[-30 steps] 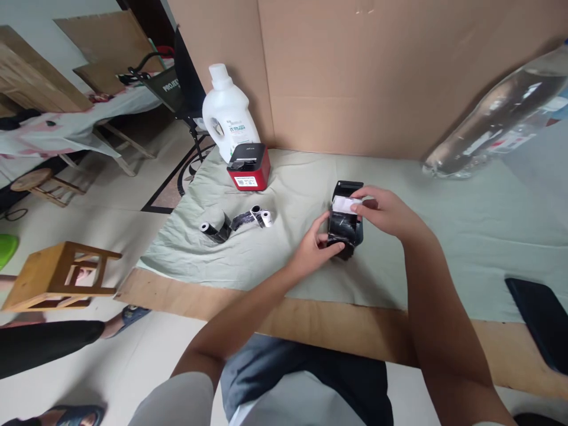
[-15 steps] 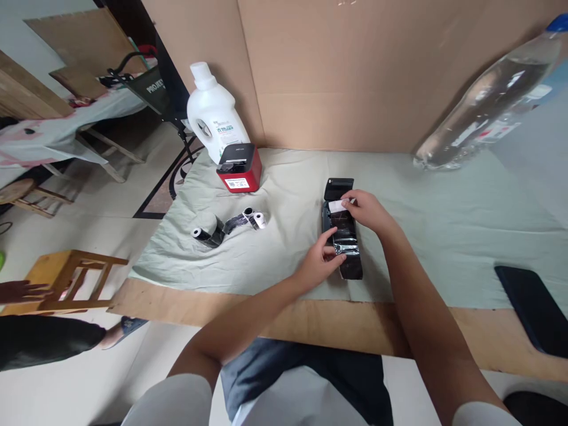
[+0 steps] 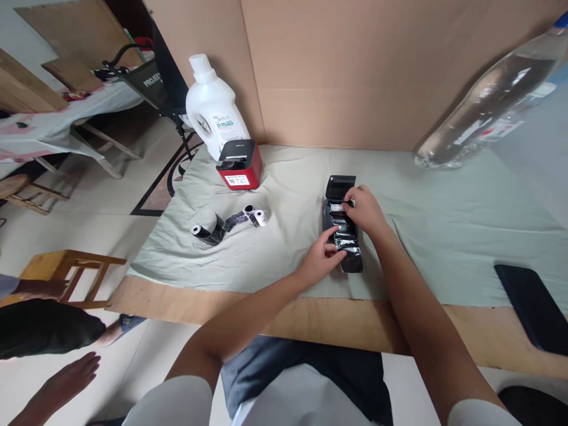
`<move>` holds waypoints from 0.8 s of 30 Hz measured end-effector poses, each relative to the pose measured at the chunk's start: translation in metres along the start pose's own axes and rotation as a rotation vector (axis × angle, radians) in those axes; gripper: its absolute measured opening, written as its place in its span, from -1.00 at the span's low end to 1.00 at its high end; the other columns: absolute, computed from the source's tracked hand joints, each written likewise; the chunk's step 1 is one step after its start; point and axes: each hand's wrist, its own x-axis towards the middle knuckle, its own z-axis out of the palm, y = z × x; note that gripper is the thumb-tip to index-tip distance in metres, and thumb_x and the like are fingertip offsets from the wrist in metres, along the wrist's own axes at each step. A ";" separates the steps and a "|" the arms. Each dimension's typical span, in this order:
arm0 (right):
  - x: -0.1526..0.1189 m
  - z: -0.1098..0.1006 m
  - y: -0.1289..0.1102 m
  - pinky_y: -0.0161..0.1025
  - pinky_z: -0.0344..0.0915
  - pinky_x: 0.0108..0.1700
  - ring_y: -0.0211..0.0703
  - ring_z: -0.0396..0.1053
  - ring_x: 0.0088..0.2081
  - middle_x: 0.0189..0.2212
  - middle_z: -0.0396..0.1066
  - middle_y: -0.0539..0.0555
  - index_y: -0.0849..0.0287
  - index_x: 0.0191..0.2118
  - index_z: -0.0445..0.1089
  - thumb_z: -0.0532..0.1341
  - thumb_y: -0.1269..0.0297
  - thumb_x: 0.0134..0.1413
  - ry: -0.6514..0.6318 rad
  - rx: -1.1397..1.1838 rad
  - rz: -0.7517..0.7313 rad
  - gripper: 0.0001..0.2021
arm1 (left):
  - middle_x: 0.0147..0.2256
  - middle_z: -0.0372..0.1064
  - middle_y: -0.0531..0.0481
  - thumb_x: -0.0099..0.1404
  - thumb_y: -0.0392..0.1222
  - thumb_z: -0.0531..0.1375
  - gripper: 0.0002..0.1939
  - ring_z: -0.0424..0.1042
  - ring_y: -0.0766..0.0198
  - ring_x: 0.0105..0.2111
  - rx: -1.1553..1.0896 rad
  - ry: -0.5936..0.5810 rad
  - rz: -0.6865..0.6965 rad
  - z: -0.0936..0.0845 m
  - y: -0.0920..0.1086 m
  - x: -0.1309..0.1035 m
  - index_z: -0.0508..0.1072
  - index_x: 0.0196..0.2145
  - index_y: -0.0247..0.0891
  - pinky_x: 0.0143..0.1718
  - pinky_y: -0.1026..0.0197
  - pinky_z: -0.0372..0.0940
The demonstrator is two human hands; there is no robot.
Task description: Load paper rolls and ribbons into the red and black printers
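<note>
A small black device [image 3: 327, 216], like a portable printer, lies on the cloth with its hinged lid [image 3: 341, 186] raised at the far end. Out of it toward me runs a glossy black film strip [image 3: 352, 261], creased, with a narrow white piece [image 3: 337, 207] at its far end. My left hand [image 3: 320, 257] grips the film's left edge, index finger and thumb on top, other fingers curled below. At the far end, my right hand [image 3: 364, 210] pinches the strip just below the lid; its fingertips partly hide what they hold.
Left on the cloth [image 3: 293, 177] are a red-and-black printer [image 3: 251, 168], a white detergent bottle [image 3: 215, 106] and small rolls with black film [image 3: 213, 231]. A large clear bottle [image 3: 479, 106] leans at right, near a dark phone [image 3: 532, 305]. Another person's hand [image 3: 66, 384] shows lower left.
My right fingers have shifted slightly at the far end, and less of the white piece shows. The film looks more creased. The other person's hand has come into view lower left.
</note>
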 end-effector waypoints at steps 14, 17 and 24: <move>0.005 -0.039 0.006 -0.08 0.43 -0.12 -0.15 0.39 -0.28 -0.03 0.37 0.12 0.08 -0.06 0.51 0.29 0.09 0.11 -0.160 0.312 -0.104 -0.69 | -0.48 0.13 0.20 0.35 -0.16 0.23 -0.57 0.16 0.39 -0.48 0.112 -0.021 0.036 0.000 0.006 -0.002 0.44 0.15 -0.27 -0.33 0.28 0.14; -0.001 -0.056 -0.003 -0.06 0.43 -0.11 -0.16 0.36 -0.30 -0.03 0.34 0.11 0.04 -0.12 0.53 0.36 0.13 0.03 -0.370 0.234 -0.117 -0.73 | -0.48 0.13 0.19 0.35 -0.18 0.22 -0.60 0.16 0.39 -0.47 0.124 -0.017 0.038 0.000 0.006 -0.002 0.45 0.12 -0.26 -0.33 0.29 0.14; 0.003 -0.047 -0.006 -0.01 0.42 -0.02 -0.16 0.35 -0.30 -0.03 0.31 0.11 0.09 -0.24 0.43 0.35 0.14 0.01 -0.414 0.178 0.061 -0.78 | -0.47 0.14 0.18 0.37 -0.17 0.20 -0.60 0.17 0.37 -0.45 0.143 -0.015 0.046 -0.001 0.005 -0.002 0.45 0.13 -0.25 -0.32 0.28 0.14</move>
